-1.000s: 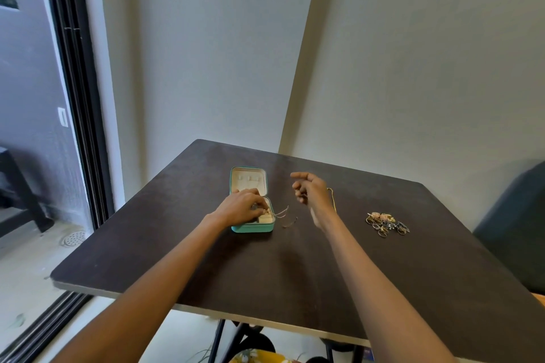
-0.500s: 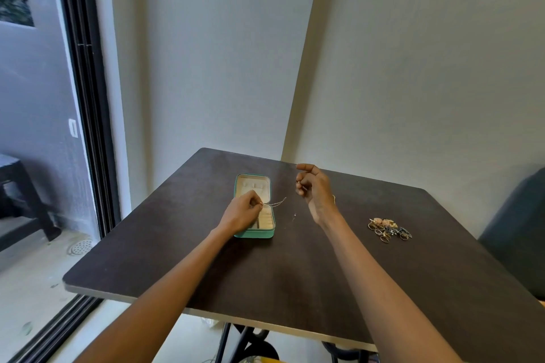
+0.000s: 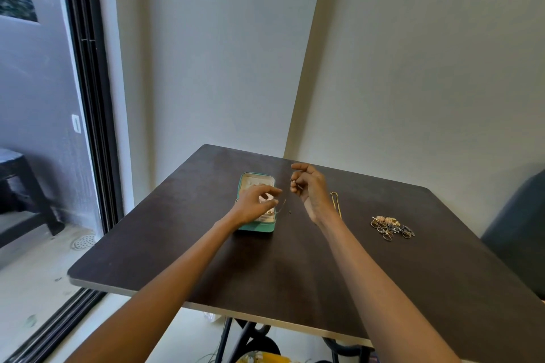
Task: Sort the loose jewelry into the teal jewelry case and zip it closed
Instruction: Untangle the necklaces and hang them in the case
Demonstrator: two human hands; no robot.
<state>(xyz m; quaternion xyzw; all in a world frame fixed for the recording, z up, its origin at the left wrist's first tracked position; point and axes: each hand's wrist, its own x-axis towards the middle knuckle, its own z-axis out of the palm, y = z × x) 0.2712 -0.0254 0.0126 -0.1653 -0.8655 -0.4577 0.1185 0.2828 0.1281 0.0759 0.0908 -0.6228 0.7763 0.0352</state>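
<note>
The dark square table (image 3: 295, 268) carries everything. On it the teal jewelry case (image 3: 256, 225) lies open, lid flat toward the wall, its cream interior partly hidden under the left hand (image 3: 256, 203).

A second ago that hand was curled down into the near compartment; now its fingers are spread and relaxed above the case, holding nothing that can be made out. The right hand (image 3: 309, 190) has lifted from beside the case and now pinches a small dark piece (image 3: 293, 183) between thumb and fingertip, a fine chain trailing from it toward the case edge. By my reading, one necklace is mid-feed into the case, not yet fully inside.

The near compartment holds a few pale and gold bits; which ones is too small to tell. The lid panel shows tiny studs, unclear.

A heap of rings and earrings (image 3: 390, 227) waits well to the right, and a gold chain (image 3: 336, 203) lies just beyond the right wrist.
</note>
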